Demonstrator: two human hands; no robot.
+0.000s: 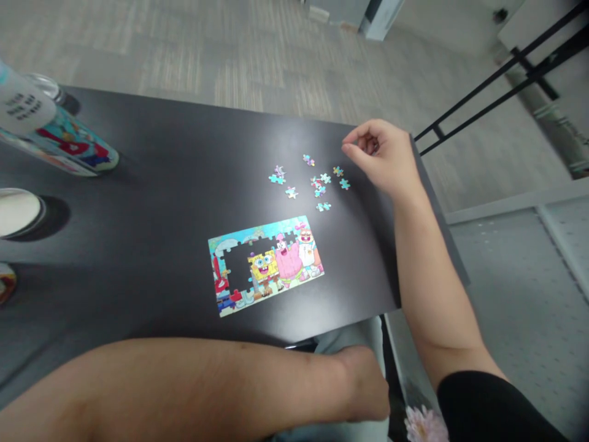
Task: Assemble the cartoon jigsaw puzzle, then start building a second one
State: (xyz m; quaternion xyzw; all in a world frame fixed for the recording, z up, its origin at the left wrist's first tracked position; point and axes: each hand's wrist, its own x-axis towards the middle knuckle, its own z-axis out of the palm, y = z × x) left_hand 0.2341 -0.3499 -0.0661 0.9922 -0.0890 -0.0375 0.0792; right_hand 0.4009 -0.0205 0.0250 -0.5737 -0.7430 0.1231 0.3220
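Note:
A partly assembled cartoon jigsaw puzzle (289, 264) lies on the dark table, with a gap in its middle and left part. Its border, a yellow square figure and a pink figure are in place. Beyond it several loose puzzle pieces (323, 207) are scattered, some touching or overlapping. My right hand (384, 153) hovers to the right of these pieces, near the table's far right corner. Its thumb and forefinger are pinched together; whatever may be between them is too small to make out. My left hand (365, 383) rests low over my lap, below the table's near edge, its fingers hidden.
On the left stand a tall can with cartoon print (78, 144), a clear glass or jar (46, 86) behind it, and a white-topped round container (18, 213). The dark table (151, 184) ends just past my right hand. A black metal frame (497, 80) stands beyond.

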